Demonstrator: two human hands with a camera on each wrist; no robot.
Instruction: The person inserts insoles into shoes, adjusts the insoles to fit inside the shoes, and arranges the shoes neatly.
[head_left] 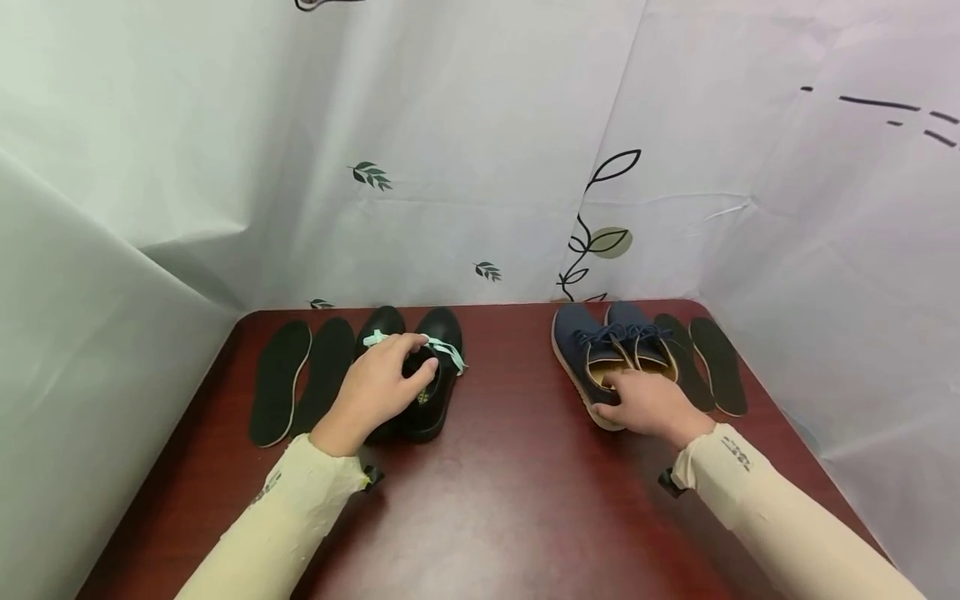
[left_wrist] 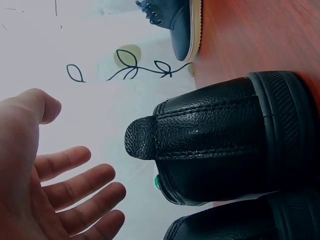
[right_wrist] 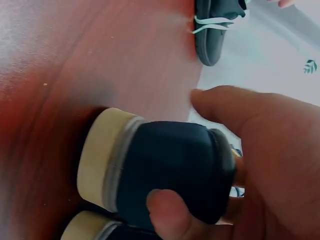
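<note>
Left grip [head_left: 377, 379]: fingers apart, above the black shoes [head_left: 440, 323]. Right grip [head_left: 649, 404]: at the left heel of the navy shoes [head_left: 573, 327]; clamping cannot be told. Both pairs stand on the desk [head_left: 510, 467]. Advised: seat thumb and fingers squarely before applying force

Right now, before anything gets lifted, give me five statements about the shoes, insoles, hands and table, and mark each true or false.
1. The black leather shoes carry pale mint laces. True.
2. The left hand grips a black shoe. False: its fingers are spread and hold nothing.
3. The right hand is at the heel end of the navy blue shoes with tan soles. True.
4. Flat, dark insoles lie only beside the black shoes. False: two lie beside each pair.
5. The table has a white top. False: it is dark red.
</note>
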